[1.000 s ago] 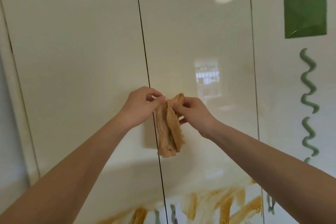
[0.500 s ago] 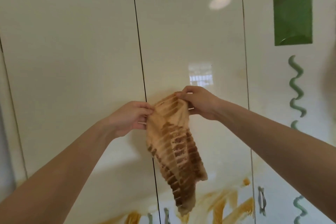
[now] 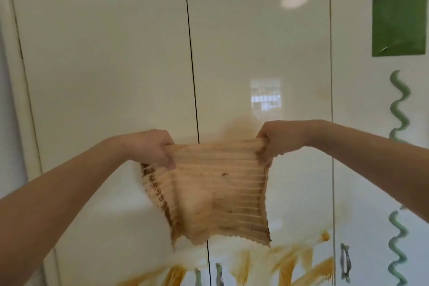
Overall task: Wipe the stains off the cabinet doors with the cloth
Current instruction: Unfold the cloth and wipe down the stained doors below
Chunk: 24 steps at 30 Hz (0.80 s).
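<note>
I had the cloth (image 3: 220,190) stretched out flat in front of me, well up off the doors and not touching them. My left hand (image 3: 151,148) was closed tight on its upper left corner, and my right hand (image 3: 276,139) was closed on the upper right corner, fingers curled fully round the bunched edge. The cloth itself was already dirty: brown along its left edge, with specks across the middle.

Behind it, the cabinet doors (image 3: 116,65) looked clean across their upper parts, apart from a faint smear (image 3: 325,94) near the right-hand seam. Low down, the orange streaks (image 3: 301,264) were plainly not yet wiped. On the door further right, a green wavy line (image 3: 399,104) ran downward and a green patch (image 3: 398,7) sat above it, both untouched. So I judged the job partly done at best, with most of the marks left.

The doors were all shut, so I could not tell what was inside the cabinet.
</note>
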{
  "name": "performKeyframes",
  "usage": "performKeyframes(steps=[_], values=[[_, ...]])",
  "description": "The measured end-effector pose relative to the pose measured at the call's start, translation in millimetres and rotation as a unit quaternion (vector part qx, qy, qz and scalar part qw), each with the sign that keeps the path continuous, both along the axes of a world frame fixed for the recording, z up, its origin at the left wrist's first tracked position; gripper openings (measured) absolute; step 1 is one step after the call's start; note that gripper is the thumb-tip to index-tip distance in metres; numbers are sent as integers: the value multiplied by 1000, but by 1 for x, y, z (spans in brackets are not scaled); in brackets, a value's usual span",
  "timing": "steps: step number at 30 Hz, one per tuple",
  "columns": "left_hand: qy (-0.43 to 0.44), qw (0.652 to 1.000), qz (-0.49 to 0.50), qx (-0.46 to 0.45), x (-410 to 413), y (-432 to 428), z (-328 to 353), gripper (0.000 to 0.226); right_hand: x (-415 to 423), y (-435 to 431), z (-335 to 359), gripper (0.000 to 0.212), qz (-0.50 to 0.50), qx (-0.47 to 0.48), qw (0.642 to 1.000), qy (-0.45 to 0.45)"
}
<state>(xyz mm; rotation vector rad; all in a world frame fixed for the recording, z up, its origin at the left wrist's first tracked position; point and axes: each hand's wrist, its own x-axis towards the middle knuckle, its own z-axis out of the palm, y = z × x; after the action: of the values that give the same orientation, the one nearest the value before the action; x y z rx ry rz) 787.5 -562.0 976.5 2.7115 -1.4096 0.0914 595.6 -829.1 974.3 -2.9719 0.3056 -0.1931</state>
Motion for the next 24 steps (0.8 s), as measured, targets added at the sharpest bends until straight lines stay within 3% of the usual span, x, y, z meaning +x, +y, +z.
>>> performKeyframes(steps=[2, 4, 6, 9, 11, 13, 14, 16, 17, 19, 21, 24], values=[[164, 978, -20, -125, 10, 19, -1, 15, -2, -16, 3, 14, 31, 199, 978, -59], [330, 912, -29, -243, 11, 29, -5, 24, -2, -25, -1, 14, 51, 424, 895, -128], [389, 865, -19, -318, 12, 31, -8, 38, 7, -28, -9, 14, 49, 559, 806, -189], [428, 815, 26, -389, 12, 28, -8, 52, 27, -25, -24, 22, -17, 597, 764, -244], [459, 785, 45, -414, 11, 31, -2, 43, 35, -23, -28, 57, -42, 611, 739, -279], [481, 757, 53, -439, 10, 36, 3, 28, 40, -25, -27, 98, 0, 634, 714, -295], [481, 748, 54, -455, 12, 37, 5, 24, 39, -26, -24, 106, 42, 651, 699, -295], [463, 734, 51, -495, 18, 40, 6, 16, 34, -21, -20, 80, 121, 657, 690, -280], [454, 726, 45, -515, 18, 41, 7, 11, 33, -19, -20, 64, 147, 640, 704, -272], [436, 717, 24, -542, 18, 45, 8, 11, 34, -9, -17, 44, 152, 556, 775, -259], [421, 731, -13, -537, 16, 54, 10, 26, 40, -5, -16, 26, 102, 502, 807, -294], [388, 778, -60, -491, 18, 66, 7, 49, 46, -5, -12, 28, 67, 535, 768, -346]])
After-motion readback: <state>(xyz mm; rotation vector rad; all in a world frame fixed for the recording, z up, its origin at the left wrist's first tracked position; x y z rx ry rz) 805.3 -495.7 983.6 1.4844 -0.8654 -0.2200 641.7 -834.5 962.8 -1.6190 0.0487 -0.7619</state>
